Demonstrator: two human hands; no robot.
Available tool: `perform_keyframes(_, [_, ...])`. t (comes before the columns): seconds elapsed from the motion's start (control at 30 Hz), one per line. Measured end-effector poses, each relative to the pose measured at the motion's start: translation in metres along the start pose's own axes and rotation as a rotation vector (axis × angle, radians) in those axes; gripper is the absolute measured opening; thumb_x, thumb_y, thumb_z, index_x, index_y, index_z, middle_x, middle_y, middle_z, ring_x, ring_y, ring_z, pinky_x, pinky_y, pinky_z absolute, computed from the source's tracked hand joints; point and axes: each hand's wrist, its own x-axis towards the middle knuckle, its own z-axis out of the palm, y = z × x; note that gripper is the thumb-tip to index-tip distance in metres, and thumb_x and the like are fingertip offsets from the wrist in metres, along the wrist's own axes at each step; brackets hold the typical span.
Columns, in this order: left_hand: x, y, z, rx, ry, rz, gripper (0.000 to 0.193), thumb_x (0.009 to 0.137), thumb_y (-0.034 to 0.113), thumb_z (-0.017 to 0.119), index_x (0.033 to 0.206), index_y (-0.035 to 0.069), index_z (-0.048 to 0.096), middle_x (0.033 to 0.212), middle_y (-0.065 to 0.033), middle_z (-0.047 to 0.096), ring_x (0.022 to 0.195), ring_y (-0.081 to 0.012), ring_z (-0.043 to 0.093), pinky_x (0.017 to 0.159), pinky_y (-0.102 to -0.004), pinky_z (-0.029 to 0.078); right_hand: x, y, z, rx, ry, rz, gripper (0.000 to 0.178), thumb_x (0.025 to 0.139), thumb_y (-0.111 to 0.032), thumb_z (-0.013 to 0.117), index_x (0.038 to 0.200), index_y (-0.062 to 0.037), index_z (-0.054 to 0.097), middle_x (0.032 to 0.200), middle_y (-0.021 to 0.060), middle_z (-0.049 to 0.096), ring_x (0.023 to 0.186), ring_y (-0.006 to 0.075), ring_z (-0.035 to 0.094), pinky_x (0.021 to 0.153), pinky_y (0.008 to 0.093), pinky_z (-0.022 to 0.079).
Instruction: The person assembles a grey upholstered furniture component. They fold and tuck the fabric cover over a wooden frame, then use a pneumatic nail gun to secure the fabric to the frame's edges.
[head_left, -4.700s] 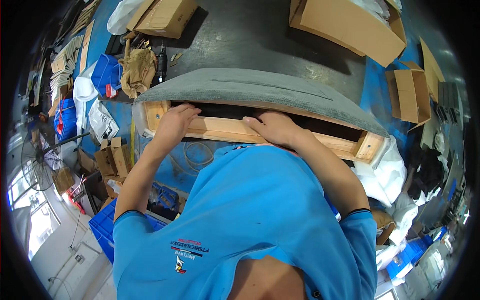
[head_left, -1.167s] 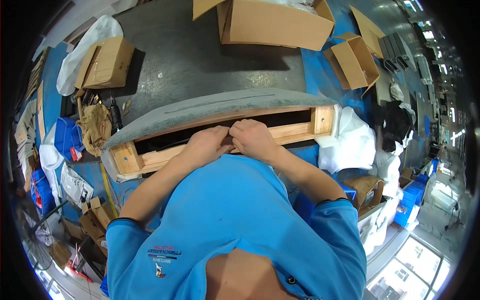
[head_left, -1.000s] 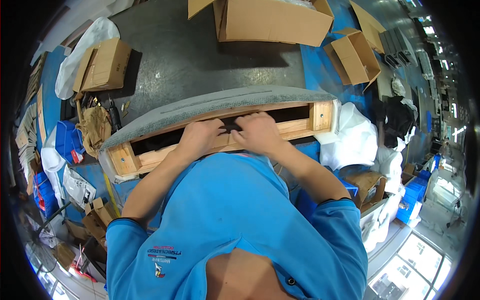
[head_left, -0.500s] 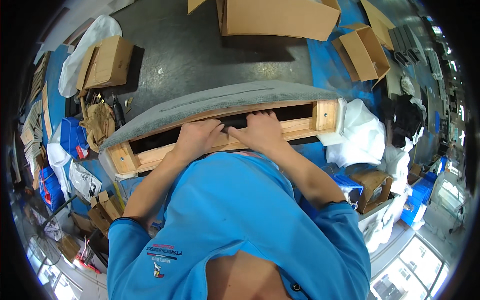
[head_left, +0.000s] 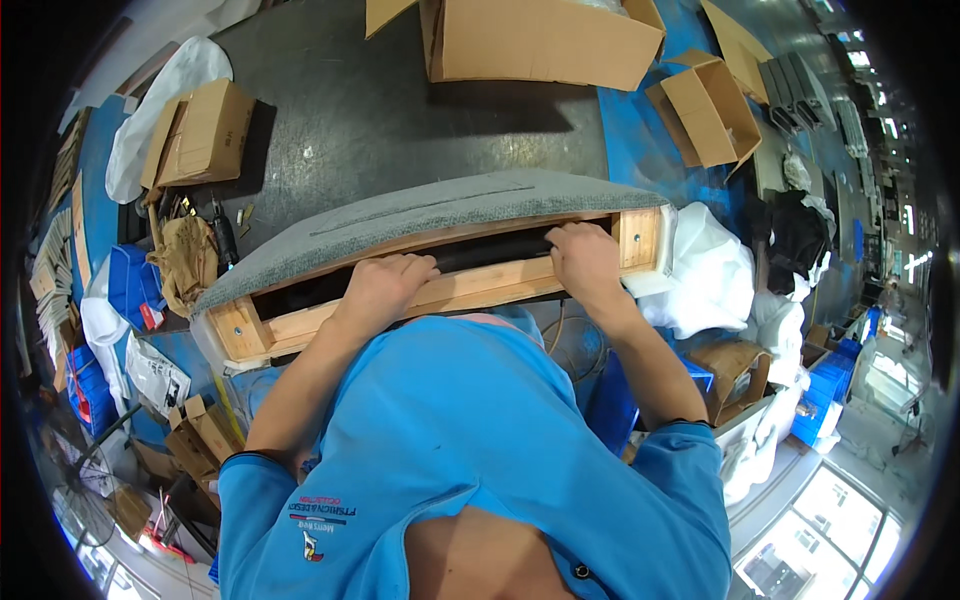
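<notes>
A grey upholstered cushion (head_left: 420, 207) with a bare wooden frame (head_left: 480, 281) along its near side lies in front of me. Dark material (head_left: 478, 250) shows in the long gap between the padding and the near rail. My left hand (head_left: 388, 285) is bent over this rail left of centre, its fingers curled into the gap. Farther right, close to the end block, my right hand (head_left: 588, 258) likewise curls over the rail. The tips of several fingers are hidden inside the gap, so whether they also pinch the dark material cannot be seen.
Cardboard boxes stand beyond the cushion: one at the left (head_left: 207, 130), a large one (head_left: 540, 45) and an open one (head_left: 705, 112). White wrapping (head_left: 708, 270) bunches by the right end. A brown bag (head_left: 187, 258) and blue bin (head_left: 133, 285) are at the left.
My hands have moved apart along the frame, the right hand sliding clearly to the right. The cushion sits slightly lower and farther left in the view.
</notes>
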Motion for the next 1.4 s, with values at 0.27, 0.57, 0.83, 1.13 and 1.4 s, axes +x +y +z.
perform_keyframes(0.27, [-0.012, 0.006, -0.017, -0.032, -0.099, 0.032, 0.016, 0.088, 0.015, 0.073, 0.100, 0.006, 0.069, 0.093, -0.0103, 0.075, 0.084, -0.0284, 0.075, 0.072, -0.0397, 0.060, 0.007, 0.022, -0.034, -0.072, -0.181, -0.322, 0.008, 0.081, -0.016, 0.069, 0.085, -0.0089, 0.068, 0.082, 0.0080, 0.068, 0.086, 0.0251, 0.067, 0.078, 0.0394, 0.052])
perform_keyframes(0.57, [-0.009, 0.003, -0.015, -0.001, -0.003, -0.058, 0.017, 0.085, 0.010, 0.077, 0.099, 0.006, 0.069, 0.091, -0.0090, 0.074, 0.080, -0.0263, 0.073, 0.066, -0.0376, 0.059, 0.005, 0.065, -0.044, 0.081, -0.099, -0.362, 0.016, 0.087, -0.009, 0.064, 0.101, -0.0076, 0.070, 0.087, 0.0088, 0.071, 0.087, 0.0277, 0.070, 0.075, 0.0427, 0.054])
perform_keyframes(0.83, [0.003, -0.006, -0.017, 0.046, 0.047, -0.163, 0.014, 0.087, 0.011, 0.077, 0.099, 0.007, 0.071, 0.086, -0.0096, 0.073, 0.077, -0.0286, 0.072, 0.064, -0.0395, 0.056, 0.014, 0.071, -0.031, 0.263, -0.249, -0.130, 0.019, 0.094, -0.018, 0.068, 0.111, -0.0081, 0.069, 0.102, 0.0121, 0.071, 0.093, 0.0341, 0.069, 0.078, 0.0444, 0.055])
perform_keyframes(1.13, [0.006, -0.003, -0.021, 0.008, -0.025, -0.140, 0.015, 0.086, 0.013, 0.078, 0.097, 0.008, 0.070, 0.080, -0.0084, 0.069, 0.073, -0.0272, 0.070, 0.062, -0.0393, 0.054, 0.049, 0.076, -0.060, -0.194, -0.498, -0.371, 0.012, 0.083, -0.013, 0.069, 0.091, -0.0073, 0.075, 0.085, 0.0102, 0.073, 0.085, 0.0296, 0.073, 0.080, 0.0420, 0.056])
perform_keyframes(1.4, [0.007, -0.006, -0.026, 0.002, -0.039, -0.083, 0.016, 0.085, 0.014, 0.078, 0.096, 0.007, 0.068, 0.086, -0.0068, 0.072, 0.077, -0.0268, 0.071, 0.065, -0.0386, 0.057, 0.025, 0.098, -0.099, -0.327, -0.517, -0.194, 0.013, 0.079, -0.011, 0.068, 0.090, -0.0061, 0.073, 0.091, 0.0100, 0.072, 0.086, 0.0275, 0.071, 0.079, 0.0402, 0.054])
